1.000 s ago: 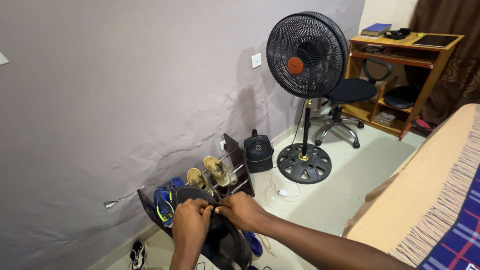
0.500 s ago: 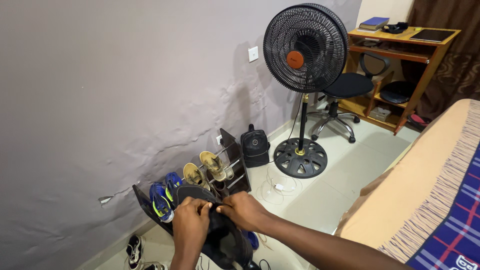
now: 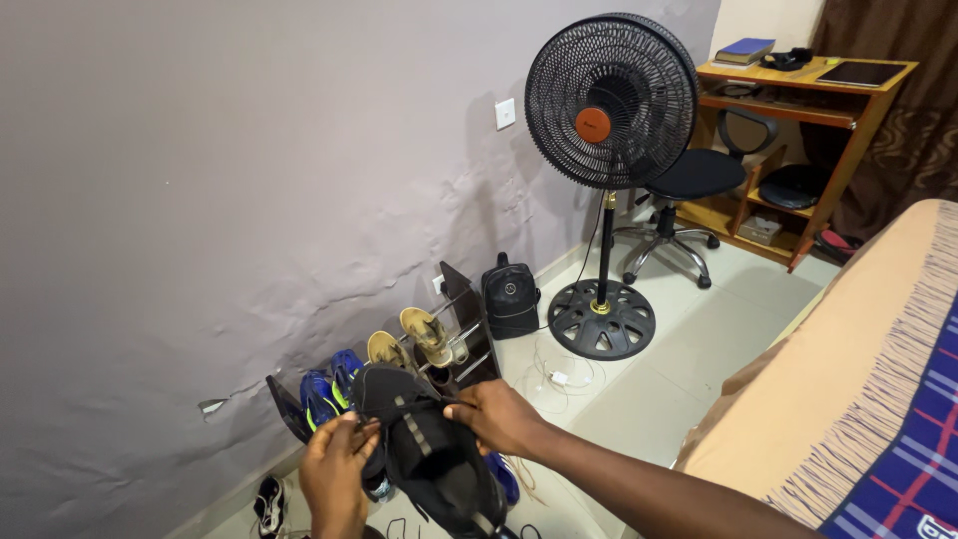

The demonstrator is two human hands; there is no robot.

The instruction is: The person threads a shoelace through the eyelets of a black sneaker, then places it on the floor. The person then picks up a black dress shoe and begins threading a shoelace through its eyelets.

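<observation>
I hold a black shoe (image 3: 431,456) with grey stripes in front of me, low in the head view. My left hand (image 3: 337,473) grips its left side near the heel. My right hand (image 3: 496,416) pinches its upper right edge. Just behind the shoe stands a dark shoe rack (image 3: 469,324) against the wall, with blue sneakers (image 3: 324,394) and tan sandals (image 3: 424,334) on it.
A black pedestal fan (image 3: 611,100) stands right of the rack, beside a small black backpack (image 3: 510,294). White cables (image 3: 559,377) lie on the tiled floor. An office chair (image 3: 694,185) and wooden desk (image 3: 803,85) are at the back; a bed (image 3: 858,379) fills the right. A black-and-white sneaker (image 3: 267,501) lies bottom left.
My hands have moved apart: the left one dropped down and left, and the shoe now shows its striped upper side between them.
</observation>
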